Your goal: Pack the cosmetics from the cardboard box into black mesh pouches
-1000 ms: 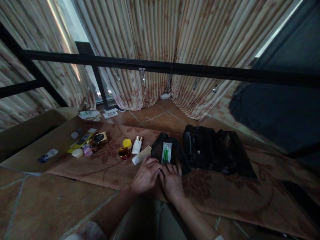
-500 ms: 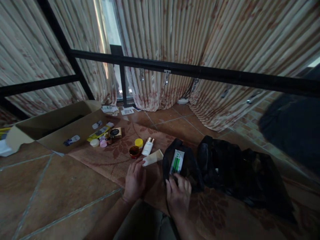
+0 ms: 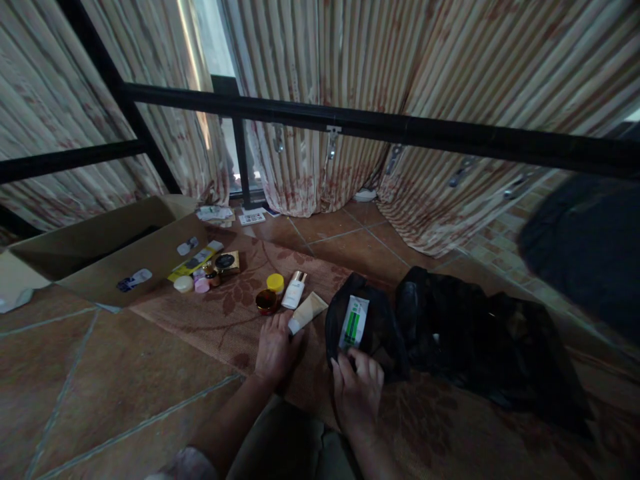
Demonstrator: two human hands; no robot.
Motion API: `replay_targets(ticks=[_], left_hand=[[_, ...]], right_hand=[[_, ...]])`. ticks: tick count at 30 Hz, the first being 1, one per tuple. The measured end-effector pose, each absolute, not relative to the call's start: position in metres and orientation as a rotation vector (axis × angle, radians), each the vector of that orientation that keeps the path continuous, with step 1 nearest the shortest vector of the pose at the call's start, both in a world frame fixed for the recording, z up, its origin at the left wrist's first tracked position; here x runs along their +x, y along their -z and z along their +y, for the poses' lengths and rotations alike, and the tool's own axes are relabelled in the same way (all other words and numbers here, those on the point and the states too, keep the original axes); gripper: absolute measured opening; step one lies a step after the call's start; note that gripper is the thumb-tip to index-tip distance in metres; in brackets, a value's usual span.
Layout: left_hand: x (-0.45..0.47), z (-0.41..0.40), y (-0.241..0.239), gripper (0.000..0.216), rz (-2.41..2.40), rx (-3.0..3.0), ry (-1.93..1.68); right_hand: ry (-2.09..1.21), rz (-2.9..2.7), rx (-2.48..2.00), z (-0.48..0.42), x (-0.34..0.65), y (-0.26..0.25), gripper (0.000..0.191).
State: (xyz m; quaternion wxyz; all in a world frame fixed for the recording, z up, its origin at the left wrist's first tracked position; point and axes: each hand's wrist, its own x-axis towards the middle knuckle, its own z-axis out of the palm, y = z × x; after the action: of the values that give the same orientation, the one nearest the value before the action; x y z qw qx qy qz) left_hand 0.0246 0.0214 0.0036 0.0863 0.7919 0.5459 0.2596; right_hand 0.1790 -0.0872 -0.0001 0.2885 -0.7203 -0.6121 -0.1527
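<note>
My left hand lies on the patterned mat, fingers stretched towards a cream tube and touching its cap end. My right hand rests at the near edge of a small black pouch, fingers curled on the fabric just below a white and green packet that lies on the pouch. A white bottle, a yellow-lidded jar and a dark red jar stand just beyond the tube.
A larger black bag lies right of the pouch. An open cardboard box with small cosmetics on its flap sits at the left. A black metal rail crosses in front of striped curtains. Tiled floor surrounds the mat.
My hands, together at the pouch a second ago, have separated: the left moved left to the cream tube, the right stayed at the pouch. The view swung left.
</note>
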Motion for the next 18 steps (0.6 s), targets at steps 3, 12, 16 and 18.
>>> replay_targets(ticks=[3,12,16,18], left_hand=[[0.025,0.021,-0.004,0.036,1.614,2.331,-0.794],[0.016,0.018,-0.014,0.037,1.562,1.976,-0.812],[0.011,0.018,-0.019,0.036,1.551,1.852,-0.837],[0.01,0.018,-0.019,0.036,1.545,1.839,-0.842]], right_hand=[[0.411,-1.643,-1.939,-0.087,0.179,-0.001,0.021],[0.429,-1.656,-1.946,-0.089,0.179,0.0,0.021],[0.447,-1.658,-1.943,-0.088,0.18,0.001,0.023],[0.451,-1.661,-1.939,-0.088,0.18,0.001,0.023]])
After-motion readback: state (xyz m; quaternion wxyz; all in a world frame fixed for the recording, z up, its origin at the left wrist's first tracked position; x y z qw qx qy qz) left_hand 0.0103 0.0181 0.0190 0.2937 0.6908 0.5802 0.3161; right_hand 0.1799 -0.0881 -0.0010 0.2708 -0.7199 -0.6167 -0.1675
